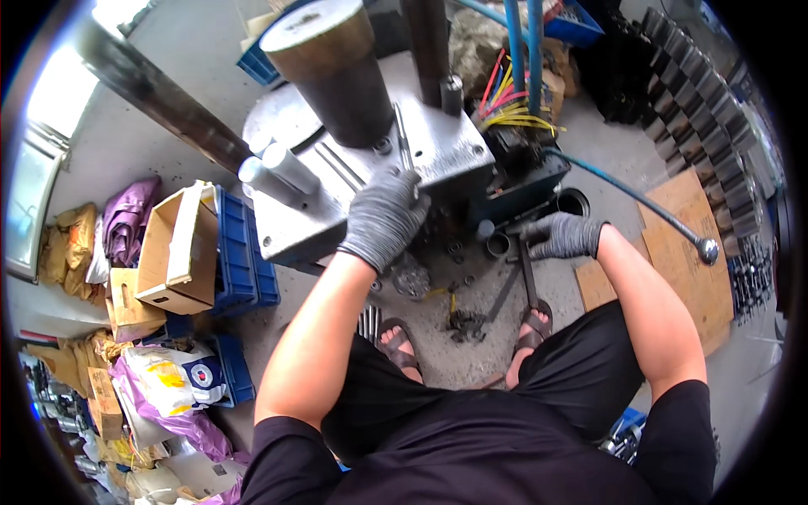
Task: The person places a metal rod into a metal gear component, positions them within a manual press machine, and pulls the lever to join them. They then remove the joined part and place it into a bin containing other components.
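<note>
My left hand (387, 215), in a grey knit glove, is at the front edge of a thick metal machine plate (446, 147). Its fingers close round the near end of a thin metal rod (403, 135), which points away over the plate. Behind the rod rises a heavy dark cylinder (343, 93) with a pale top. Two slim rods (339, 167) lie on the plate, left of the rod I hold. My right hand (562, 236), gloved the same, closes on the upper end of a dark metal bar (528, 278) beside a small metal ring (498, 245).
A dark upright column (427, 50) and two short grey cylinders (290, 167) stand on the plate. Blue crates (244, 252) and an open cardboard box (181, 248) are at left. A blue-green hose (623, 185) with a metal ball end crosses the right side, near cardboard sheets (686, 252).
</note>
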### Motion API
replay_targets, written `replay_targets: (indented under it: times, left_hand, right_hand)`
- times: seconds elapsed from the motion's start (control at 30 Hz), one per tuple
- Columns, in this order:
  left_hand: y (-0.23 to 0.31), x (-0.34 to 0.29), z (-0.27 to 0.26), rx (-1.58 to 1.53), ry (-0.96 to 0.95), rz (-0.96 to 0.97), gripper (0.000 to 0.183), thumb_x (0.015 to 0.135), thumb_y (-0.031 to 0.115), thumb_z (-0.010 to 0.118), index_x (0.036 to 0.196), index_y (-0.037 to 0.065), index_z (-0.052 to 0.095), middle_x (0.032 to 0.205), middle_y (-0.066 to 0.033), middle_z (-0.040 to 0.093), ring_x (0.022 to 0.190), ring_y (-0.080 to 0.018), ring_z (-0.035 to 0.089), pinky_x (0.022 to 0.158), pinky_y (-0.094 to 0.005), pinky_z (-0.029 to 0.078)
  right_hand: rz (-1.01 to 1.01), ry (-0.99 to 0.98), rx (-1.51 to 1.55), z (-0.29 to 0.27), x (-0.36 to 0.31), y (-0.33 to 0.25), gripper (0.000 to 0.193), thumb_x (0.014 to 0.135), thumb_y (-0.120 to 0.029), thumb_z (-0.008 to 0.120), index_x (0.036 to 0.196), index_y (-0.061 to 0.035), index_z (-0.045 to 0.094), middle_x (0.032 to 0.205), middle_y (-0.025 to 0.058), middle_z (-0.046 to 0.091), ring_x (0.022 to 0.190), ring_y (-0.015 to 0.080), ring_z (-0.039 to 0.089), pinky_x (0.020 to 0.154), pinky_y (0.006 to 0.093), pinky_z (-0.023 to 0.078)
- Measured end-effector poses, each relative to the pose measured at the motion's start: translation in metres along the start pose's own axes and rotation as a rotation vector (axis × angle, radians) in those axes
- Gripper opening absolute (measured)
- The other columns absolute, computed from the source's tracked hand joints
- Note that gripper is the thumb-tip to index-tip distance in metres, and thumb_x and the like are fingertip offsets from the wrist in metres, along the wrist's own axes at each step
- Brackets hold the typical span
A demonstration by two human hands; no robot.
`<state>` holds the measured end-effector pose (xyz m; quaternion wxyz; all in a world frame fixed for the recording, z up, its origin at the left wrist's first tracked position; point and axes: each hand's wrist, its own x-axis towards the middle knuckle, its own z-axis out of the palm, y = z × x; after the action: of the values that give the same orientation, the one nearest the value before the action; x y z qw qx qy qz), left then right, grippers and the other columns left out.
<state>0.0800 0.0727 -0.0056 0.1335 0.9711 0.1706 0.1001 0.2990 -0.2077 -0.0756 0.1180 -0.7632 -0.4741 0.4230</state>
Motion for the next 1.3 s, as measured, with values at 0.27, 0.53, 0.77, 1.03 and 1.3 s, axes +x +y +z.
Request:
replay_targets:
  times: [0.27, 0.53, 0.77, 1.03, 1.3]
  left_hand:
    - [-0.023, -0.004, 0.006, -0.118, 0.163, 0.012, 0.036, 0.09, 0.027, 0.074, 0.12, 0.007, 0.069, 0.113, -0.0179, 0.067, 0.1, -0.0364, 0.069, 0.086, -0.0451, 0.056]
    - [-0.037, 0.007, -0.006, -0.135, 0.355, -0.036, 0.03, 0.09, 0.024, 0.074, 0.116, 0.01, 0.071, 0.111, -0.015, 0.069, 0.093, -0.0322, 0.069, 0.084, -0.0437, 0.056]
    - [-0.034, 0.023, 0.002, 0.18, 0.234, 0.009, 0.063, 0.09, 0.041, 0.071, 0.143, 0.011, 0.056, 0.147, -0.0118, 0.057, 0.139, -0.0369, 0.048, 0.118, -0.051, 0.036]
    - [-0.024, 0.013, 0.003, 0.106, 0.099, -0.002, 0.048, 0.089, 0.037, 0.069, 0.13, 0.011, 0.063, 0.131, -0.0123, 0.064, 0.13, -0.0321, 0.054, 0.12, -0.0527, 0.031]
    - [-0.044, 0.0, -0.013, 0.023, 0.64, 0.115, 0.043, 0.079, 0.023, 0.079, 0.12, 0.013, 0.07, 0.12, -0.0109, 0.068, 0.121, -0.0329, 0.059, 0.108, -0.0505, 0.043]
  right_hand:
    - [0.173, -0.087, 0.1, -0.013, -0.003, -0.054, 0.044, 0.098, -0.041, 0.067, 0.123, -0.0041, 0.071, 0.081, 0.005, 0.07, 0.067, 0.0143, 0.063, 0.059, 0.032, 0.054]
    - [0.049, -0.03, -0.038, -0.008, 0.004, -0.076, 0.063, 0.1, -0.061, 0.057, 0.118, -0.0032, 0.074, 0.107, 0.0143, 0.077, 0.102, 0.0277, 0.071, 0.096, 0.0374, 0.052]
    - [-0.077, -0.066, -0.165, -0.004, 0.013, -0.083, 0.053, 0.096, -0.054, 0.066, 0.123, -0.0084, 0.073, 0.111, 0.0137, 0.076, 0.103, 0.0292, 0.071, 0.094, 0.0383, 0.053]
    - [-0.233, 0.034, -0.178, -0.003, 0.002, -0.085, 0.042, 0.091, -0.036, 0.072, 0.124, -0.0104, 0.072, 0.112, 0.0164, 0.073, 0.105, 0.0329, 0.069, 0.094, 0.0418, 0.054]
    - [-0.234, 0.177, -0.208, -0.007, 0.006, -0.072, 0.042, 0.088, -0.029, 0.074, 0.12, -0.0023, 0.071, 0.112, 0.0189, 0.073, 0.106, 0.0334, 0.069, 0.094, 0.0406, 0.056]
